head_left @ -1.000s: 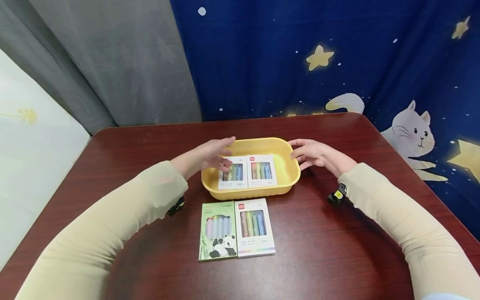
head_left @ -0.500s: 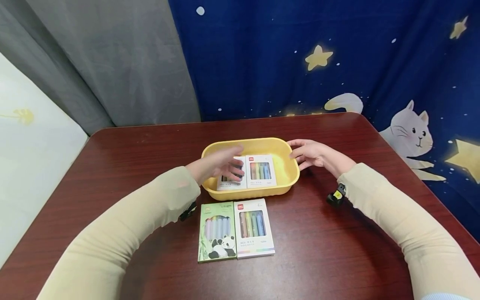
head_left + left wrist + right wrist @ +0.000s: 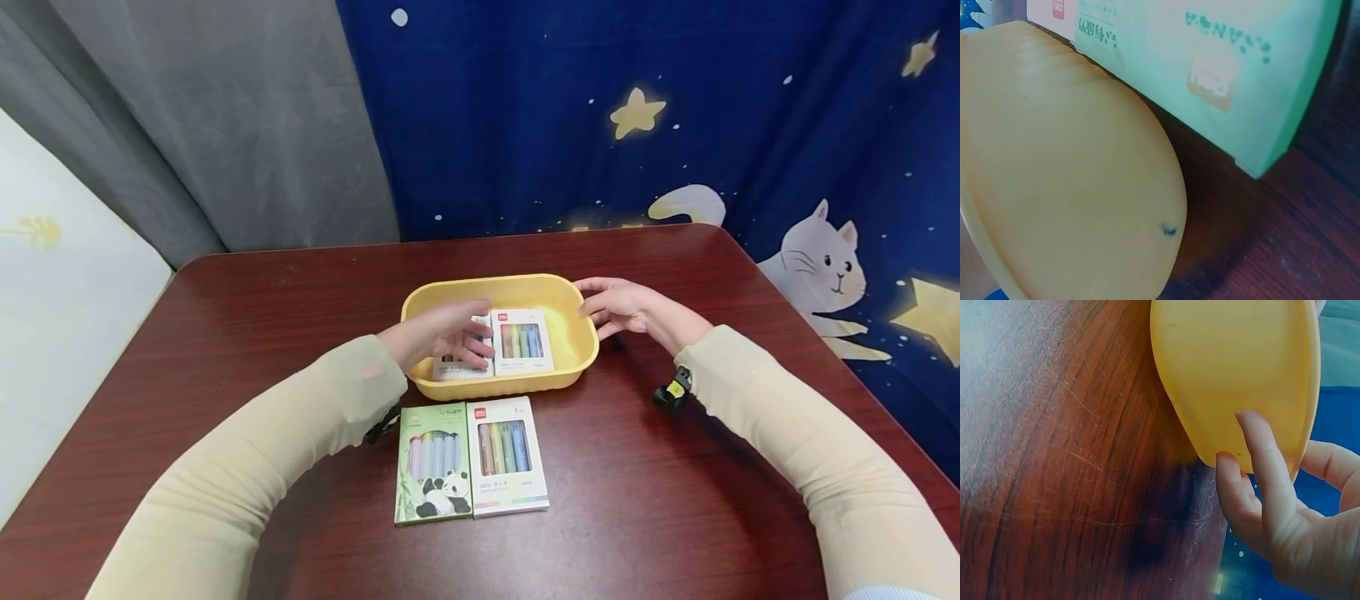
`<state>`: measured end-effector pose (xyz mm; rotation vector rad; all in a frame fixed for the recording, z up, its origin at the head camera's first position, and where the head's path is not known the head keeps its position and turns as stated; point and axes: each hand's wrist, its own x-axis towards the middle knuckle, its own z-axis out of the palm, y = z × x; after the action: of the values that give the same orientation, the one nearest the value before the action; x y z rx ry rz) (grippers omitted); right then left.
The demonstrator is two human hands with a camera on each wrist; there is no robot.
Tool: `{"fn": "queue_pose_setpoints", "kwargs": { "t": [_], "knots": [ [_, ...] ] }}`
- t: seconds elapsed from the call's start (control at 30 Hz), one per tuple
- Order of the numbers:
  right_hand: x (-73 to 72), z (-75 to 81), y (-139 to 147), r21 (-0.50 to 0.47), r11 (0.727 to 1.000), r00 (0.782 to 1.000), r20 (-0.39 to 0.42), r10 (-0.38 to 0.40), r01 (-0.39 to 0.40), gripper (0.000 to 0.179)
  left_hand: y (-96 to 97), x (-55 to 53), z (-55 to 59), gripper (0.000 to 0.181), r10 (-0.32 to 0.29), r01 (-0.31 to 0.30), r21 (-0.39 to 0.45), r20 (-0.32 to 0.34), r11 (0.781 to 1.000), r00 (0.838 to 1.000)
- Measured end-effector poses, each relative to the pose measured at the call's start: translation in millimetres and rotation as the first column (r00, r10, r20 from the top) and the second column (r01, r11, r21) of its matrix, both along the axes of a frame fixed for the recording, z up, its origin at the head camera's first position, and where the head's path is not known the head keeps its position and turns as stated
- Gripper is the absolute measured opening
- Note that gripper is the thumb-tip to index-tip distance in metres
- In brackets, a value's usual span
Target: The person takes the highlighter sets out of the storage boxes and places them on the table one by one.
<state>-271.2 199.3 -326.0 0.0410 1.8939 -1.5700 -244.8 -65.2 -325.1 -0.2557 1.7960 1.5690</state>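
Observation:
A yellow plastic basket [image 3: 576, 333] stands in the middle of the table with two white boxes of crayons lying inside. My left hand [image 3: 452, 332] reaches over its left side, fingers loosely extended above the left white box [image 3: 459, 367] and partly covering it. The right white box [image 3: 522, 364] shows fully beside the fingertips. My right hand [image 3: 624, 308] is at the basket's right end, its relaxed fingers [image 3: 1260, 450] against the outer wall in the right wrist view. The left wrist view shows the basket's outside wall [image 3: 1085, 162], with the left hand out of sight.
In front of the basket, a green panda box [image 3: 408, 492] of coloured sticks and another white crayon box [image 3: 512, 492] lie side by side on the dark red table [image 3: 637, 500]. Behind the table hang a grey curtain [image 3: 285, 125] and a blue starry curtain [image 3: 510, 108].
My left hand has moved right, farther over the left white box in the basket. The right hand stays at the basket's right end, and the boxes keep their places.

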Motion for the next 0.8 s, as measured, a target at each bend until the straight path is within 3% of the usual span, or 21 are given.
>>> {"fn": "queue_pose_setpoints", "kwargs": {
  "t": [0.37,0.63,0.8],
  "knots": [
    [0.5,0.1,0,-0.001,1.0,1.0,0.001,-0.007,0.007,0.061,14.0,-0.8,-3.8,0.053,0.034,-0.034,0.01,0.045,0.999,0.998],
    [-0.1,0.8,0,0.0,1.0,1.0,0.005,0.002,-0.002,0.06,24.1,-0.5,-10.0,0.053,0.063,-0.067,0.08,0.055,0.995,0.997],
    [-0.2,0.8,1,-0.002,1.0,1.0,0.008,0.003,-0.003,0.06,30.0,-0.7,-11.3,0.053,0.109,-0.115,0.085,0.068,0.99,0.992]
  ]
}}
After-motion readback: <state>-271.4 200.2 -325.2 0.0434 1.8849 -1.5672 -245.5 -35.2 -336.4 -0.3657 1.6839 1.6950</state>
